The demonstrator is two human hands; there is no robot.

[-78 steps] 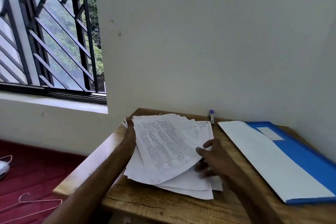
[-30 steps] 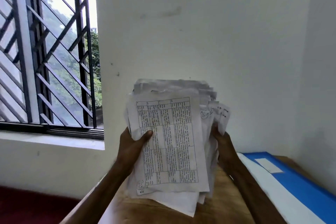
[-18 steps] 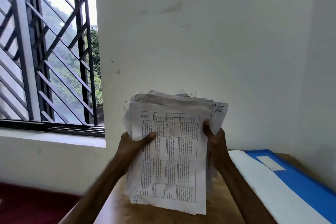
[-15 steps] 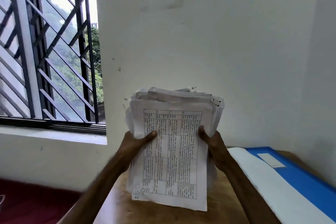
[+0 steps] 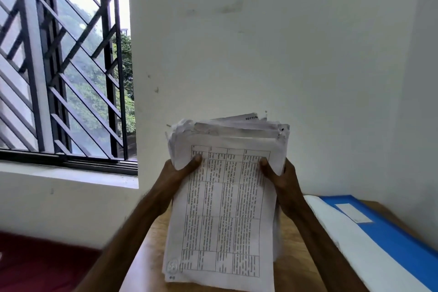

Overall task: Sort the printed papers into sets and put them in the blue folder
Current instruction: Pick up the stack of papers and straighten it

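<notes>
"SECTIO…" is printed on the top edge of a rear sheet (image 5: pixel 248 118) in the paper stack (image 5: pixel 272 135), cut off after that. The table print on the front sheet (image 5: pixel 222 220) is too blurred to be read. The circled mark (image 5: pixel 173 266) in its lower left corner cannot be made out. No text is resolved on the label (image 5: pixel 354 213) of the blue folder (image 5: pixel 391 232).

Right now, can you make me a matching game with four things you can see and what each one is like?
Things:
1. papers
2. folder
3. window
4. table

What each is like:
A. barred, at the far left
B. wooden, under the folder
C. upright, gripped by the left hand and the right hand
D. blue, lying flat at the right

Pairs: 1-C, 2-D, 3-A, 4-B
</notes>
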